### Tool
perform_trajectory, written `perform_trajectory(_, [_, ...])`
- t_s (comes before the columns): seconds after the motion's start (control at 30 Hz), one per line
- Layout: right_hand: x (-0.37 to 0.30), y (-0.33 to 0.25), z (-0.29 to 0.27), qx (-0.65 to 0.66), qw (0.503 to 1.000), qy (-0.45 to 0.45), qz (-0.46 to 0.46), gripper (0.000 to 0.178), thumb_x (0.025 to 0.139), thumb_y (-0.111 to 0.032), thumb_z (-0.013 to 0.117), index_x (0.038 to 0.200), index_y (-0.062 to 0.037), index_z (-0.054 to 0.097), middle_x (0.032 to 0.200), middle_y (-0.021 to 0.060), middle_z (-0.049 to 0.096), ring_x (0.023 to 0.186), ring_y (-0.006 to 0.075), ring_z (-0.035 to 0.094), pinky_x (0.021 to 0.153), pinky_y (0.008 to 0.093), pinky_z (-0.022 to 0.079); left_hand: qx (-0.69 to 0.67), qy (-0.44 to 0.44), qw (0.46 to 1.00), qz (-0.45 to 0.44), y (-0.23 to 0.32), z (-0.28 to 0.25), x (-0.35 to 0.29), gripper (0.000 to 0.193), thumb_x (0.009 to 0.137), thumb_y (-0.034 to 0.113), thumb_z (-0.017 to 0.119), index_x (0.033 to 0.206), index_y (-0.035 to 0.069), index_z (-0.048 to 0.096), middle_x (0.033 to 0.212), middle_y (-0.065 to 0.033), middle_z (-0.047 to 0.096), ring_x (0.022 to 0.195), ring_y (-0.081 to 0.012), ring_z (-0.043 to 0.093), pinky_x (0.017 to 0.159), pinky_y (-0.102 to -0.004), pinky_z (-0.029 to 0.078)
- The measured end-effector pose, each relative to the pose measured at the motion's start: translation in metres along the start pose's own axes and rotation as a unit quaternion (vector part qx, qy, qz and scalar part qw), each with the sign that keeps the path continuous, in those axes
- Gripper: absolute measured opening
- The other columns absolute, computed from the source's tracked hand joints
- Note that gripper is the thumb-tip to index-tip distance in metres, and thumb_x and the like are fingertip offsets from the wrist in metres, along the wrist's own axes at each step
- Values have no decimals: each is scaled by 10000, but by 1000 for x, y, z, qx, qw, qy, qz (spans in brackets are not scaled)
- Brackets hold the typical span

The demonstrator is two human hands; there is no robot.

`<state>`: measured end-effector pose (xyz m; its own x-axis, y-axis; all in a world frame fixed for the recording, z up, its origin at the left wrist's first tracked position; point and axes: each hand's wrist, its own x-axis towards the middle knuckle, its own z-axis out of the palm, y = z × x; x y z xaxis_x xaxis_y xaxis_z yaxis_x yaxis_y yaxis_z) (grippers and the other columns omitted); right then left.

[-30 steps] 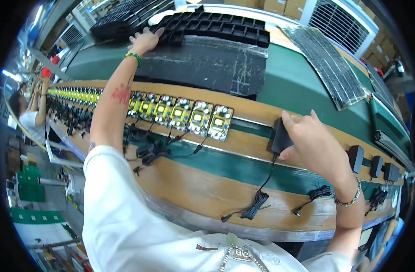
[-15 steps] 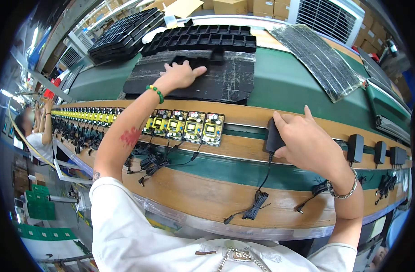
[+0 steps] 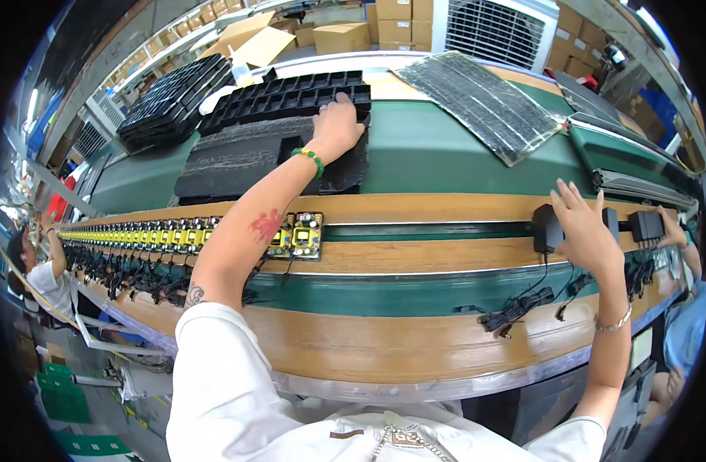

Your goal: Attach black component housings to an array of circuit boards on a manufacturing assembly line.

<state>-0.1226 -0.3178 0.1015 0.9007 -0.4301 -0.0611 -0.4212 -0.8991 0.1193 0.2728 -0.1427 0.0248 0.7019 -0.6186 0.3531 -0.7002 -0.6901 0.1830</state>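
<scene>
My left hand (image 3: 339,127) reaches over the right end of a black compartment tray (image 3: 291,92); its fingers are bent, apart, at the compartments. Beneath the wrist lies a dark flat board (image 3: 237,158) with a small black piece (image 3: 286,151) on it. My right hand (image 3: 590,235) is open, fingers spread, beside a black power adapter (image 3: 548,229) on the rail. Whether its thumb touches the adapter is unclear. A bundled black cable (image 3: 514,309) lies below the adapter. Green-and-yellow circuit boards (image 3: 306,236) line the rail to the left, partly behind my left forearm.
More adapters (image 3: 647,228) stand to the right, where another person's hand (image 3: 671,229) touches one. Stacked black trays (image 3: 172,100) are at the back left. A taped dark panel (image 3: 484,100) lies across the green belt (image 3: 422,154). Another person works at the far left.
The adapter and circuit boards appear shifted in view, partly because the view turned. My right hand has loosened from the adapter; my left has moved from the board to the tray's right end.
</scene>
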Motion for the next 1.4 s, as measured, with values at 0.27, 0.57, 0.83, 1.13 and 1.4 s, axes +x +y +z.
perform_trajectory(0.27, [4,-53,-6,256,954,94,-126,553,850,-57,728,1383,0,591,1488,116,576,1334,332,563,1230,575,294,52,43,990,128,9,0,-15,707,801,350,833,1308,-45,539,1033,-262,691,1060,-459,649,945,-581,509])
perform_trajectory(0.57, [13,-93,5,237,949,74,-194,497,872,-66,722,1349,15,608,1454,124,603,1282,349,601,1225,575,297,115,-95,972,180,24,36,-3,576,770,294,841,1210,-6,623,1161,-249,663,1124,-441,616,905,-731,448])
perform_trajectory(0.83, [22,-83,19,310,936,65,-154,483,904,-26,677,1377,14,587,1380,145,639,1181,312,671,1169,570,392,-12,1,961,277,72,-10,-47,536,749,204,822,1202,1,620,1240,-199,628,1145,-384,589,993,-597,444])
perform_trajectory(1.13, [31,-76,19,773,619,10,-138,601,935,-58,687,1496,2,481,1329,192,645,1215,290,634,1089,494,497,-145,152,909,361,101,-108,-138,465,743,113,747,1166,-2,596,1131,-174,614,1043,-340,565,1066,-437,397])
perform_trajectory(1.4, [24,-134,6,703,617,153,-318,830,819,-123,828,1522,44,419,1457,207,528,1282,315,570,1089,434,494,-514,-98,848,89,85,-150,-191,475,818,39,786,1264,-33,639,1193,-136,681,1038,-235,644,946,-339,512])
